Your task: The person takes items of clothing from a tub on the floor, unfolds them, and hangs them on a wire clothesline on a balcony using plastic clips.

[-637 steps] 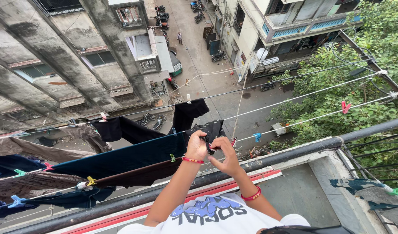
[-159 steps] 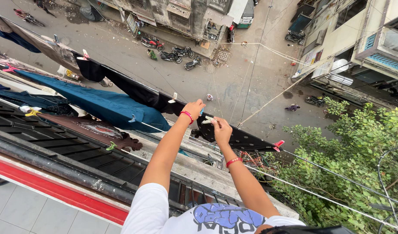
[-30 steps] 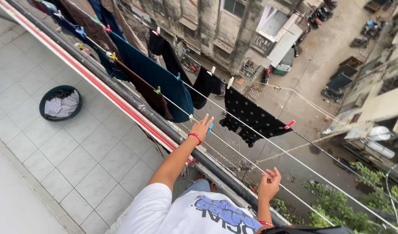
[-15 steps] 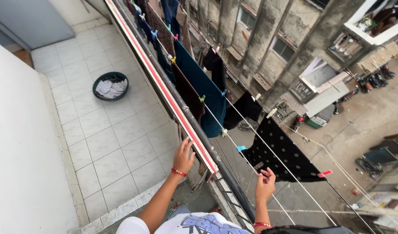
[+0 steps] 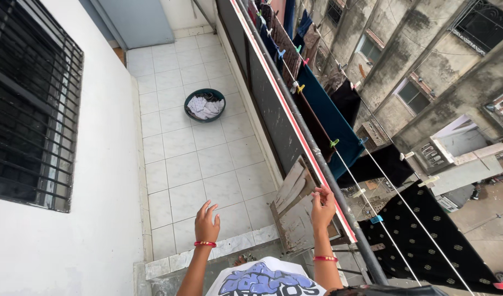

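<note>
Both hands now back off the lines: right hand loosely curled on railing, left hand spread, empty.

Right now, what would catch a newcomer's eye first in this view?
Dark clothes pegged on clotheslines beyond the balcony railing, notably a black dotted cloth high above the street. The right hand is by the railing, the left hand open over the tiled floor, where a basin of laundry sits.

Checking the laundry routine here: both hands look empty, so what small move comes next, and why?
Probably step toward the basin and pick up another piece: left hand and right hand are open and empty, and pale clothes still lie in it.
</note>
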